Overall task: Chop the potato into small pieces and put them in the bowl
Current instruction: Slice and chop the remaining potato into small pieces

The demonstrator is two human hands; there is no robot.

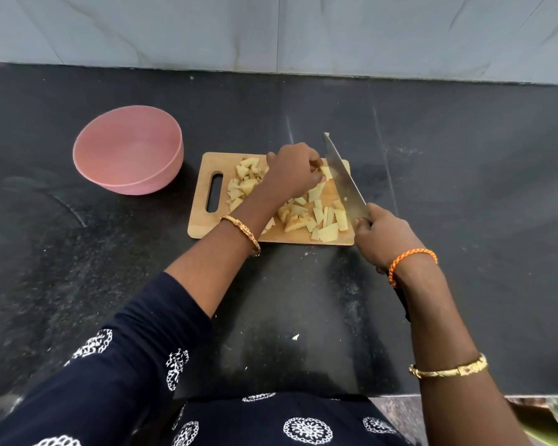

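A wooden cutting board (207, 225) lies on the black counter, covered with several pale potato pieces (327, 231). My left hand (292, 172) pinches a potato piece (326, 172) near the board's far right. My right hand (384, 236) grips the handle of a large knife (343, 178). Its blade is tilted, tip raised at the far side, right beside the pinched piece, and a scrap of potato sticks to the tip. The pink bowl (161, 175) stands left of the board and looks bare inside.
The black stone counter (464, 172) runs to a grey tiled wall at the back. A small potato scrap (295, 337) lies on the counter near the front edge.
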